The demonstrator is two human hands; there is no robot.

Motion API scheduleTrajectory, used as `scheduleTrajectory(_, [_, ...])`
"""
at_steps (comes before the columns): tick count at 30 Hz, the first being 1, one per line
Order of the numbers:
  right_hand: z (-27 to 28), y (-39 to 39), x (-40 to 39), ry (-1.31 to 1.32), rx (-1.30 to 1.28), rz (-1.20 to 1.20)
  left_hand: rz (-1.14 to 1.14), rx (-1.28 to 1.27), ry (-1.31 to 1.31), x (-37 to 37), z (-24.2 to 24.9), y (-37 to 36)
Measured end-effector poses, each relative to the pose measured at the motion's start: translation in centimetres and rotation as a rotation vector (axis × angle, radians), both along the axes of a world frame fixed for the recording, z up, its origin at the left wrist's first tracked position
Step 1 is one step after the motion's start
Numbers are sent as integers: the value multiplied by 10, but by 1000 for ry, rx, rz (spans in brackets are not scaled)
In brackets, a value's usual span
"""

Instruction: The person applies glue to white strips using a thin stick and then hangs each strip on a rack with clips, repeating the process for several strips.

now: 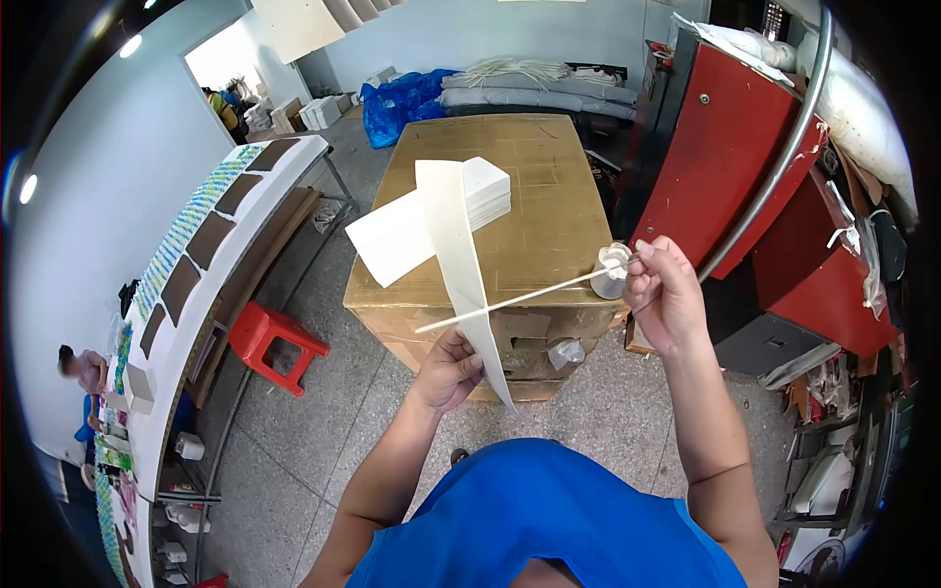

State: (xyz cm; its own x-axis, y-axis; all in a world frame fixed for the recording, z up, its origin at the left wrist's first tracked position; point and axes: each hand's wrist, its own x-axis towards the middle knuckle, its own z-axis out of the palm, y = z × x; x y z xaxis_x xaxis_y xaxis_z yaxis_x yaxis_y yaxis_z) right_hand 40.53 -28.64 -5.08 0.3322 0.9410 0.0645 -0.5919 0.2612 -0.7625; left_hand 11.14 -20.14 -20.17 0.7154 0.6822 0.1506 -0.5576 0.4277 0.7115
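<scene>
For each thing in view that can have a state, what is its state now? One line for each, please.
Left hand: closed on the card's lower edge.
Right hand: pinching the stick's end.
Card: folded, held up on edge.
Stick: held level, lying across the card.
Cup: standing on the box corner.
Sheets: stacked flat on the box.
Box: closed.
Stool: upright on the floor.
</scene>
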Motion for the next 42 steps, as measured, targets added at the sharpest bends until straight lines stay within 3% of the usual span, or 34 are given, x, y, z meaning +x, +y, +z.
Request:
scheduleTrajectory(10, [-59, -28, -34, -105, -219, 132, 23, -51, -98, 10, 17, 6])
scheduleTrajectory(17, [-84, -46, -36, -94, -221, 155, 78, -94, -132, 16, 36, 9])
scheduleTrajectory(20, [-68, -51, -13, -111, -160, 119, 81, -99, -159, 12, 36, 15])
scheduleTrajectory(23, [-24, -62, 25, -230, -78, -79, 120, -32, -90, 3, 52, 19])
scheduleTrajectory(26, [18, -76, 79, -397, 70, -265, 290, 142, 125, -11, 77, 23])
scheduleTrajectory(32, [92, -66, 107, -947, -2, -629, 253, 558, 882, -70, 177, 22])
scheduleTrajectory(34, [97, -44, 93, -1101, -86, -617, 365, 654, 1134, -69, 217, 11])
scheduleTrajectory(36, [87, -19, 84, -1246, -150, -564, 453, 980, 1156, -92, 224, 21])
scheduleTrajectory(40, [50, 17, 68, -1529, -282, -413, 693, 1105, 1390, -95, 274, 1])
scheduleTrajectory(42, [27, 28, 62, -1527, -352, -200, 677, 1208, 1408, -98, 286, -4])
